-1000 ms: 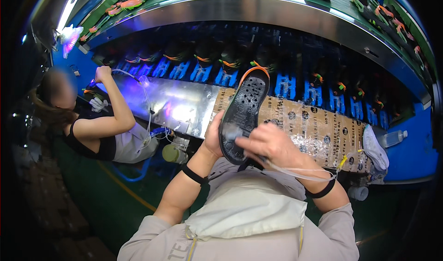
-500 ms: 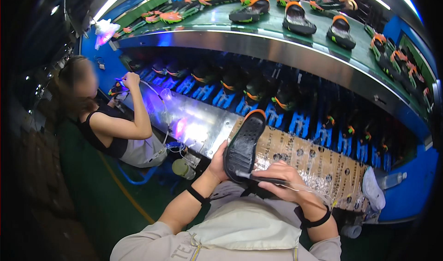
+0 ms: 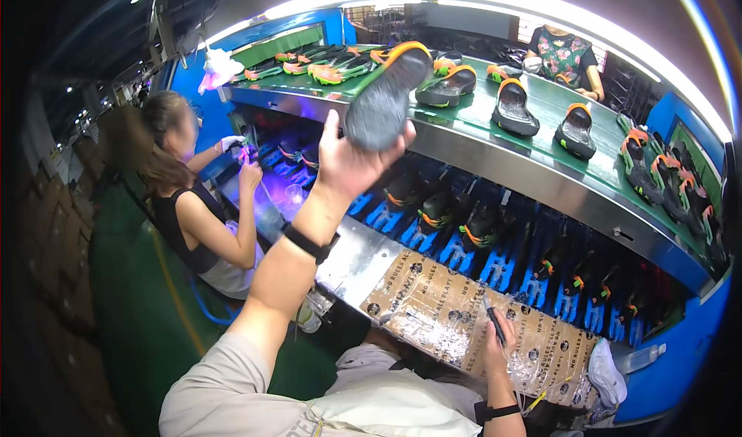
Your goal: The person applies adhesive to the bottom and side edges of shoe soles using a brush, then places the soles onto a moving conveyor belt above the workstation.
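A black shoe sole with an orange-edged end (image 3: 380,111) is raised at the front edge of the upper green conveyor (image 3: 464,124). My left hand (image 3: 349,163) grips it by its lower end, thumb on one side and fingers round the other. The sole is slightly blurred. Lower down on the right, my right hand (image 3: 497,350) is closed round a dark-handled brush (image 3: 495,323) with a thin tube attached, its tip pointing up and away. That hand is over a bench covered with printed brown cardboard (image 3: 429,302).
More soles (image 3: 514,111) and green-orange shoe uppers (image 3: 340,68) lie on the conveyor. Below, shoes (image 3: 479,228) sit on blue holders (image 3: 498,271). A co-worker (image 3: 205,221) sits at left, another person (image 3: 564,58) is beyond the conveyor. A clear bottle (image 3: 641,357) lies at right.
My left hand has lifted the sole from in front of me up to the conveyor's edge. The brush, formerly against the sole, is now apart from it, over the cardboard. My view has tilted up.
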Tool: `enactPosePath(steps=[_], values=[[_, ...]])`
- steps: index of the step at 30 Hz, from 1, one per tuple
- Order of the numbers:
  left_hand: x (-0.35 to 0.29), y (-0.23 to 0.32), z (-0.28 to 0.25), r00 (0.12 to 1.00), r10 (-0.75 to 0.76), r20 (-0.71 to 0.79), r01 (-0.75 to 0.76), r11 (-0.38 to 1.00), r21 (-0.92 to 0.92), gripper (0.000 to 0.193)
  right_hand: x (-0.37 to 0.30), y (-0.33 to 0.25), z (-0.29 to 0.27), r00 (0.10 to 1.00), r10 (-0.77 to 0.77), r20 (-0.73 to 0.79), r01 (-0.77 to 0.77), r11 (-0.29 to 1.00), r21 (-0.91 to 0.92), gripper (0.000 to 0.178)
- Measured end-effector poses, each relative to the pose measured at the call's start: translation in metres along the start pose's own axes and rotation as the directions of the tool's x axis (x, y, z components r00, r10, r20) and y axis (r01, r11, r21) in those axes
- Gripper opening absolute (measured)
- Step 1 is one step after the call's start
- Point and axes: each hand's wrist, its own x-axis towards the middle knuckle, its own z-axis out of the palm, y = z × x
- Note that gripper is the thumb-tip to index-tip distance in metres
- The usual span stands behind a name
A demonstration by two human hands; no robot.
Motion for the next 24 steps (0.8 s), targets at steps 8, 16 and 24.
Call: enactPosePath(steps=[8, 16, 24], values=[[0.042, 0.033, -0.051, 0.718, 0.671, -0.186, -0.045, 0.311, 0.949, 0.051, -0.023, 0.026, 0.009, 0.995, 0.095, 0.010, -0.095, 0.995, -0.021, 0.033], [0.105, 0.083, -0.066, 0.886, 0.461, 0.043, 0.339, -0.711, 0.616, 0.087, -0.016, 0.016, 0.011, 0.989, 0.137, 0.056, -0.135, 0.990, -0.042, 0.033], [0.164, 0.130, -0.114, 0.971, 0.229, -0.067, 0.202, -0.640, 0.741, 0.094, -0.012, 0.010, 0.010, 0.975, 0.196, 0.104, -0.191, 0.980, -0.059, 0.034]])
